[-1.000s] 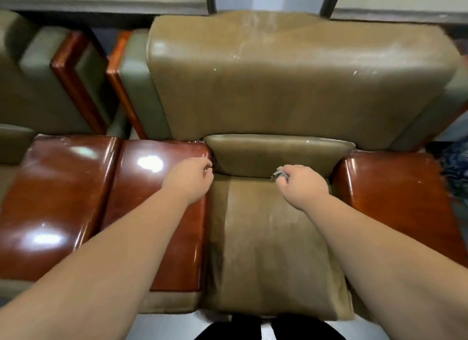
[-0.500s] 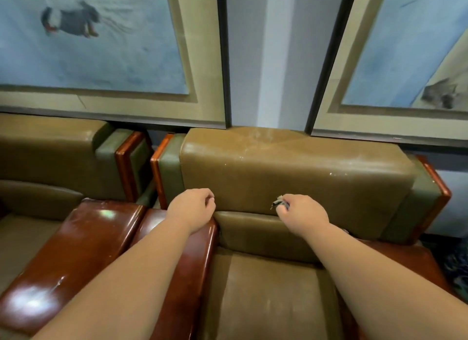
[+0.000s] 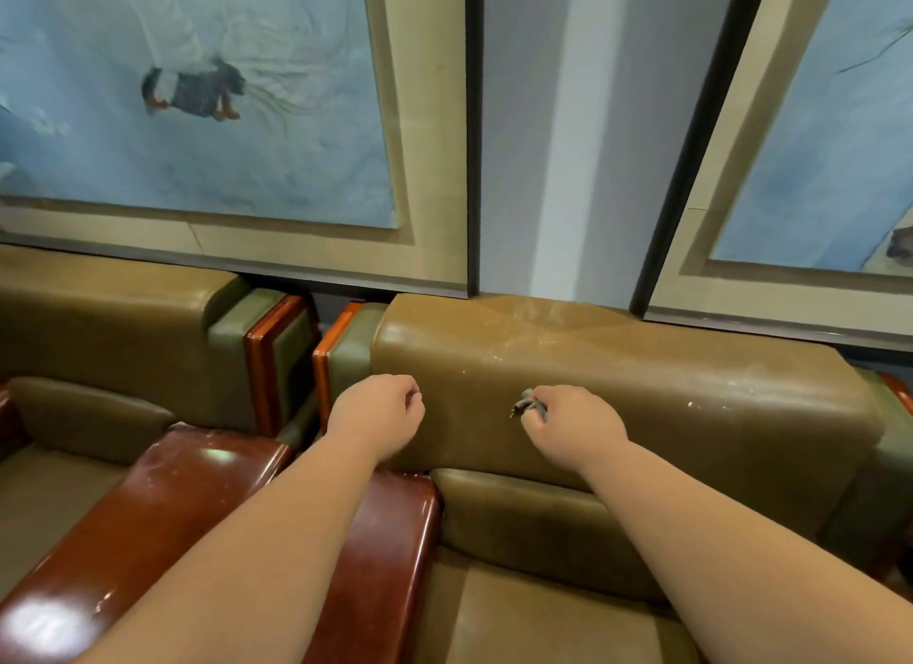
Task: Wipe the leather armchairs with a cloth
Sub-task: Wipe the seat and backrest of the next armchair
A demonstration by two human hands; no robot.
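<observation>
An olive leather armchair (image 3: 667,396) with glossy red-brown wooden armrests stands straight ahead. My right hand (image 3: 573,424) is held in front of its backrest, fingers curled round a small grey cloth (image 3: 529,406) that peeks out by the knuckles. My left hand (image 3: 378,414) hovers at the backrest's left edge, above the left armrest (image 3: 395,540), in a fist with nothing visible in it. Light streaks and specks mark the top of the backrest.
A second olive armchair (image 3: 113,327) stands at the left, its wooden armrest (image 3: 148,515) side by side with the first chair's. Two large framed pictures (image 3: 197,120) hang on the wall just behind the backrests, with a narrow grey wall strip (image 3: 558,134) between them.
The view has tilted up from the seat to the backrest and wall. Both hands have risen from the seat cushion's rear to the front of the backrest; their grips are unchanged.
</observation>
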